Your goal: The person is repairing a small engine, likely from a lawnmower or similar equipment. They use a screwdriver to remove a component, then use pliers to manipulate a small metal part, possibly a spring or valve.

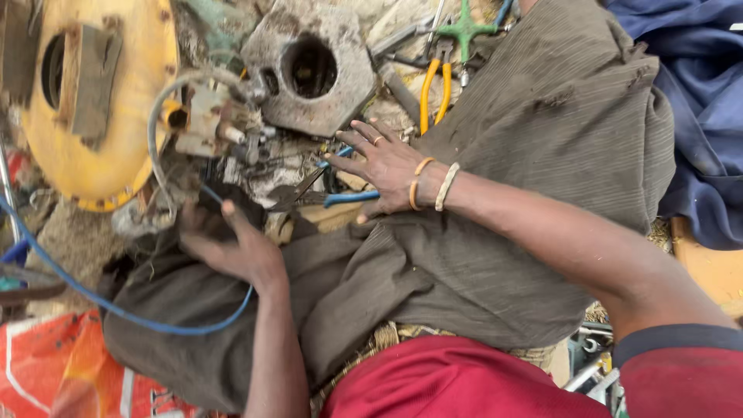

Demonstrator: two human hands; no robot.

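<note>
**Fig. 1. Two bare hands at a dismantled electrical part, seen from the head camera**

My right hand lies palm down with the fingers spread, its grip open and closed on nothing; the fingertips rest over the blue-handled pliers, whose dark jaws point toward the left hand. A ring sits on one finger, and two bangles, orange and pale, circle the wrist. My left hand is cupped around a dark, blurred object at the thumb; I cannot tell whether the grip is closed on it or only resting against it. A blue insulated cable loops from the left edge, under this hand, and across the grey-brown ribbed cloth that covers my lap.

Just beyond the hands sits a corroded cream-coloured metal fitting with a grey hose curving off it. Beside it stands a worn yellow round metal housing with a rusty plate, and above the pliers a grey hexagonal cast block with a round bore. Yellow-handled pliers and a green cross-shaped wrench lie near the top, well apart from my fingers.

In my judgement, good handling here means closing the right grip around both blue handles before lifting, while the left hand steadies the dark piece so that the cable does not drag the work aside.
</note>
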